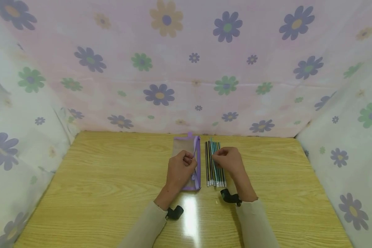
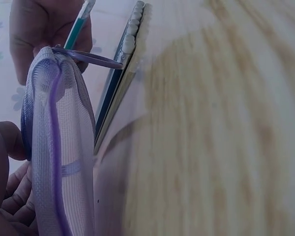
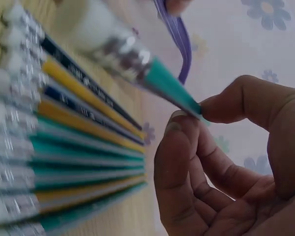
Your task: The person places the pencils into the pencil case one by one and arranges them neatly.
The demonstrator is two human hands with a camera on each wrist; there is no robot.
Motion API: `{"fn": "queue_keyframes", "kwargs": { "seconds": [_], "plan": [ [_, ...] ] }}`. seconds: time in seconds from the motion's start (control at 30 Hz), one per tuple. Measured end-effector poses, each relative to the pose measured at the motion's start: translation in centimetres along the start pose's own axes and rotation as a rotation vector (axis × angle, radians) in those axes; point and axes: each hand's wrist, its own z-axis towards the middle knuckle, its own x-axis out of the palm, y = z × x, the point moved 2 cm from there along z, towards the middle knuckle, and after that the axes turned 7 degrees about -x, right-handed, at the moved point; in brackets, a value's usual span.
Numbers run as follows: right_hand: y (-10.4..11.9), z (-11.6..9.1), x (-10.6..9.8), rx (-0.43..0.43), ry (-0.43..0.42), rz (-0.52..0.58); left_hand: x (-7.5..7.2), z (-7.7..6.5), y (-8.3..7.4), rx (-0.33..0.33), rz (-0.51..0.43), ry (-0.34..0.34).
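Observation:
My left hand (image 1: pixel 179 170) pinches the edge of a mesh zip pencil pouch (image 1: pixel 182 143) with purple trim. In the left wrist view, the pouch's zip side (image 2: pixel 64 123) stands up from the table, with thumb and fingers at its left. My right hand (image 1: pixel 230 161) holds a green pencil (image 3: pixel 169 91) between thumb and fingertips, its white eraser end towards the wrist camera. Below that hand lies a row of striped pencils (image 3: pixel 88 147) in green, yellow and dark blue, side by side just right of the pouch, erasers towards me.
The wood-patterned table (image 1: pixel 111 165) spreads out on both sides of the pouch and pencils. A flower-print cloth (image 1: pixel 186 72) hangs along its back edge and both sides. Black wrist cameras (image 1: pixel 175 212) sit at both sleeves.

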Motion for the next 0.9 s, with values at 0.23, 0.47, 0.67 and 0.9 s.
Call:
{"fn": "queue_keyframes", "kwargs": {
  "seconds": [0.23, 0.47, 0.67, 0.9],
  "plan": [
    [-0.1, 0.3, 1.6, 0.013, -0.019, 0.106, 0.1, 0.2, 0.1, -0.003, -0.002, 0.004],
    [-0.6, 0.5, 2.8, 0.032, -0.006, 0.173, 0.2, 0.1, 0.0, -0.003, -0.004, 0.009],
    [-0.5, 0.4, 3.6, 0.013, 0.01, 0.195, 0.3, 0.1, 0.1, 0.016, -0.004, 0.002],
    [-0.7, 0.4, 4.2, 0.014, -0.003, 0.218, 0.2, -0.1, 0.0, 0.016, -0.015, 0.0]
  ]
}}
